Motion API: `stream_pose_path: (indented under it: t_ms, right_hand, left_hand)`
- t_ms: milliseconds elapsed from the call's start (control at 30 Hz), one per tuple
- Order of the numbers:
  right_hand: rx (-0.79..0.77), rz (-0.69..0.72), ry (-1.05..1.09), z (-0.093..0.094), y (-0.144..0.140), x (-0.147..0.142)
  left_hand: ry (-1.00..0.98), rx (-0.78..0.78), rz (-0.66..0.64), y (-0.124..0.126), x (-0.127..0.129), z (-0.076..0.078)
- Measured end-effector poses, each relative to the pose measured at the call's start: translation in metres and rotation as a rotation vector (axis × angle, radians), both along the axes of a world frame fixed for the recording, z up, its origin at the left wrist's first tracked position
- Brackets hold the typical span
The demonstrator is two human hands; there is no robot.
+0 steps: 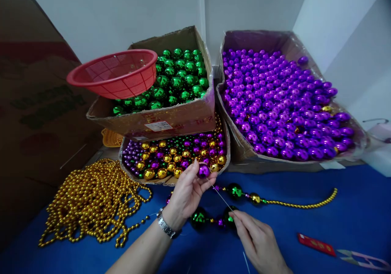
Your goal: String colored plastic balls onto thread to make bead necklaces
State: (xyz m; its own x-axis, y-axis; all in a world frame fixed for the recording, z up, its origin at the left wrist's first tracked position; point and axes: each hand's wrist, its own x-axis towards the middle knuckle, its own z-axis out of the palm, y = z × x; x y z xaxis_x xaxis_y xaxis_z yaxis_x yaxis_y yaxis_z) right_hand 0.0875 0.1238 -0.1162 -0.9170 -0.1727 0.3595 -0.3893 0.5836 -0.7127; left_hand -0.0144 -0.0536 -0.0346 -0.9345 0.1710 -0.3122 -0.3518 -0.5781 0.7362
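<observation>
Between thumb and fingers, my left hand (187, 190) holds a shiny purple bead (203, 170) above the front rim of a box of mixed beads (174, 179). My right hand (256, 235) pinches a long thin needle (221, 196), which slants up to the purple bead. I cannot make out whether its tip is inside the bead. Below the hands, a strand of beads with a large green bead (198, 218) lies on the blue table. Another length of the strand, with a green bead (235, 191) and a gold spiral tail (301, 204), stretches right. Thread hangs under my right hand.
A carton of green beads (186, 117) stands behind the mixed box, with a red plastic basket (113, 74) on it. Purple beads fill the large right carton (224, 90). Gold bead chains (91, 200) are heaped left. Thread snips (363, 259) and a red packet (316, 244) lie front right.
</observation>
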Motion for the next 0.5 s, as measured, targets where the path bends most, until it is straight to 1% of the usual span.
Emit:
stream_pose_path:
  t_ms: [200, 400, 500]
  right_hand:
    - [0.011, 0.011, -0.001, -0.001, 0.001, 0.0]
    - [0.024, -0.008, -0.001, 0.003, -0.001, -0.004]
    - [0.007, -0.001, -0.006, 0.004, -0.002, -0.004]
  left_hand:
    - [0.027, -0.003, -0.012, -0.001, 0.004, 0.0]
    - [0.183, -0.067, -0.063, 0.005, 0.016, -0.007]
    - [0.205, -0.068, -0.067, 0.007, 0.022, -0.011]
